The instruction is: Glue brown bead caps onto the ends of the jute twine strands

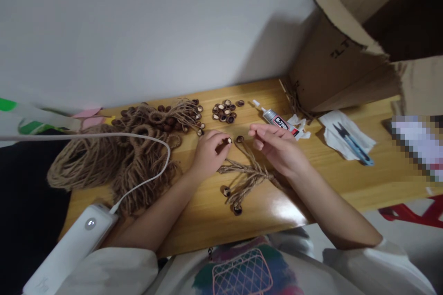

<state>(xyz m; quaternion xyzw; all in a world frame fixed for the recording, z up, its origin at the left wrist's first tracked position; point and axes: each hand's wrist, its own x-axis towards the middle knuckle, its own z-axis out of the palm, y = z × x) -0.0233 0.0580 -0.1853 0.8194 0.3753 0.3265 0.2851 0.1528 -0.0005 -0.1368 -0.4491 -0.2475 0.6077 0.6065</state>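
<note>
Power bank (74, 249) nearest. Left fingers (215, 135) pinch shell (229, 140); right fingers (262, 129) bunched, can't tell grip. Likely shell-fitting; next needs steady hold.

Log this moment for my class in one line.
left hand: pinching brown shell piece | right hand: near glue tube, grip unclear | twine bundle: on table

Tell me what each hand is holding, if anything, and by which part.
Left hand: a small brown shell, pinched by its outer side at the fingers' ends. Right hand: cannot tell whether it holds anything.
</note>
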